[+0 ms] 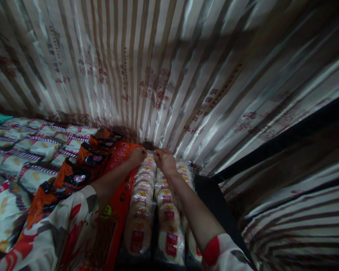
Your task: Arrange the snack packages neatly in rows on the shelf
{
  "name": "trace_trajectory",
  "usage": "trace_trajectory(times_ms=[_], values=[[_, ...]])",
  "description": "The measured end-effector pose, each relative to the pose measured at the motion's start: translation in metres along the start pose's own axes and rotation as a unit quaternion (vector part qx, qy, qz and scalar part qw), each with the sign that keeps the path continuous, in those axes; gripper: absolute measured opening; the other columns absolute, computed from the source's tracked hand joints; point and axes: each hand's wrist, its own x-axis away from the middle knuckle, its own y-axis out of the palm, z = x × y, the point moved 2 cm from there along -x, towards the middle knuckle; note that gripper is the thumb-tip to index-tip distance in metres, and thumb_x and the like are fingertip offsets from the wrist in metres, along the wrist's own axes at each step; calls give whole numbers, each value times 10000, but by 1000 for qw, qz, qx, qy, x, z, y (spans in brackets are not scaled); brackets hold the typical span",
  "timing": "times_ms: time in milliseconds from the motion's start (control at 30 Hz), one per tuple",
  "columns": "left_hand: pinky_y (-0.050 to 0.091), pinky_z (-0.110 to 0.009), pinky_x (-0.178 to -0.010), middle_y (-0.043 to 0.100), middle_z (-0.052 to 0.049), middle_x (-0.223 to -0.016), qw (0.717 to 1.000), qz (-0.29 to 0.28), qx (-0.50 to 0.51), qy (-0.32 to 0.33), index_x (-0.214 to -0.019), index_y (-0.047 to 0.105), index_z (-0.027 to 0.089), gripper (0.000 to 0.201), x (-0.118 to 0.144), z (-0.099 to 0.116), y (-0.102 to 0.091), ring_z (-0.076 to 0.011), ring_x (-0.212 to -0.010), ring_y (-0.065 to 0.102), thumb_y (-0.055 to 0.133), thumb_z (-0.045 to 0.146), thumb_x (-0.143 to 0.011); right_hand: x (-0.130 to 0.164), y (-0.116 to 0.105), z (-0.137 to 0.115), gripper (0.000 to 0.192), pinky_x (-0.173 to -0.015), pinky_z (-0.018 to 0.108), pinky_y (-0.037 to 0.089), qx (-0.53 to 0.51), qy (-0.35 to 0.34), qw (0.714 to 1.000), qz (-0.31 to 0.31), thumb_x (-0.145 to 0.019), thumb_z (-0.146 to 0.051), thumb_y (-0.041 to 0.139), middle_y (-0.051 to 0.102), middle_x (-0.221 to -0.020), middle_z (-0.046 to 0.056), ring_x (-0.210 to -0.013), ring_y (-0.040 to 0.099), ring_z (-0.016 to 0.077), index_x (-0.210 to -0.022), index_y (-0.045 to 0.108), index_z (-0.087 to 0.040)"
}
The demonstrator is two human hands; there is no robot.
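Head view, dim light, some blur. Both hands reach to the far end of two rows of clear packs of round cakes [142, 210], which run away from the person toward a striped shiny curtain [169, 75].

Left hand [138, 155]: fingers curled, knuckles up, resting on the far end of the left row, just beside an orange carton [117, 203] that lies along that row; it seems to pinch the last pack, but what sits under the fingers is hidden; grip not confirmed.

Right hand [164, 160]: likewise curled, on the far end of the right row [169, 222]; the two hands are close together, nearly touching; whether it holds a pack or only presses on it, I cannot tell.

Left of the carton: orange-and-black snack bags [83, 165], then white bags with striped edges [31, 150]; a dark ledge [214, 203] flanks the rows on the right.

Judgement: the step in hand looks like seating or squaring the far packs of the two rows against the curtain; the next move would call for even pressure from both hands, keeping the rows straight and clear of the carton; the soft packs could buckle or ride over one another if pushed hard.
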Motion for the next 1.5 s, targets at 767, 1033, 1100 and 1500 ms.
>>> trace_trajectory(times_ms=[767, 1033, 1100, 1500], values=[[468, -239, -802, 711, -51, -941, 1000, 0, 17, -11, -953, 701, 166, 241, -3, -4, 5, -159, -874, 634, 516, 175, -798, 16, 13, 5, 133, -762, 255, 432, -103, -35, 992, -64, -781, -158, 626, 686, -815, 24, -772, 576, 145, -841, 726, -222], [446, -259, -884, 639, -103, -1130, 998, 60, 10, -32, -1132, 616, 148, 337, 15, 1, -4, -180, -1014, 596, 520, 142, -809, 20, 3, -7, 143, -789, 244, 418, -42, -27, 996, -73, -824, -151, 568, 675, -847, 21, -824, 577, 149, -818, 697, -213], [449, -264, -871, 623, -115, -1154, 995, 87, -7, -45, -1080, 630, 157, 278, 24, 3, -9, -189, -1019, 596, 508, 164, -830, 21, 2, -8, 147, -821, 246, 411, -25, -36, 997, -71, -830, -146, 554, 674, -851, 26, -840, 577, 151, -819, 688, -205], [455, -261, -756, 702, -76, -977, 998, -13, 11, -63, -991, 621, 166, 193, 48, -8, -12, -185, -904, 641, 518, 251, -852, 23, -3, -14, 175, -892, 265, 388, 35, -4, 997, -72, -863, -182, 504, 675, -957, 55, -969, 563, 177, -926, 666, -201]])
